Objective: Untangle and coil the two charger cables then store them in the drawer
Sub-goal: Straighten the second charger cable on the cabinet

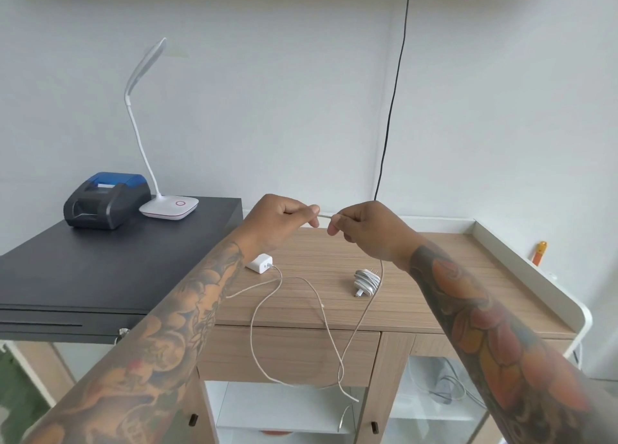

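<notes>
While both pinch — two chargers (260,263), one coiled.

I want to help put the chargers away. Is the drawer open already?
Shut. The drawer front sits flush under the wooden tabletop, with no gap and nothing of its inside showing.

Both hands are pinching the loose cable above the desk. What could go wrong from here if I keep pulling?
The loose cable crosses itself below the desk edge; pulling between left hand and right hand may tighten that crossing into a knot. Its other end is plugged into the white adapter, which could be dragged off the desk.
</notes>
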